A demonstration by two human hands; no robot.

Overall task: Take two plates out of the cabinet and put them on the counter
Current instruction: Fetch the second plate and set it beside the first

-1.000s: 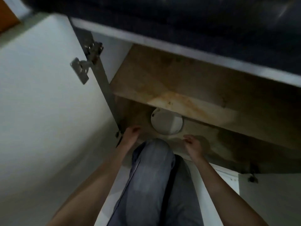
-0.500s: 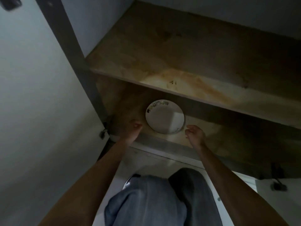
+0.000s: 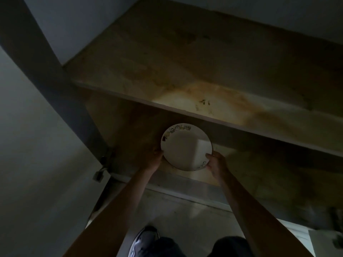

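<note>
Down on the bottom shelf [image 3: 141, 130] of an open, dimly lit cabinet [image 3: 241, 71], a person is gripping a round white plate [image 3: 185, 147] with both hands. It is sitting at the shelf's front edge, just below the stained upper shelf [image 3: 213, 101], and small coloured pictures are decorating its far rim and near right rim. Whether it is resting on the shelf or lifted slightly is unclear. The left hand [image 3: 155, 160] is curling around the plate's left edge, fingers tucked beneath it. The right hand [image 3: 216, 162] is pinching the near right edge, thumb lying on top of the rim. Both bare forearms are reaching up from the bottom of the view. The open cabinet door [image 3: 37, 145] is standing pale at the left. Below, a sneaker [image 3: 143, 240] is showing on the light floor [image 3: 185, 216], beside dark trousers.
</note>
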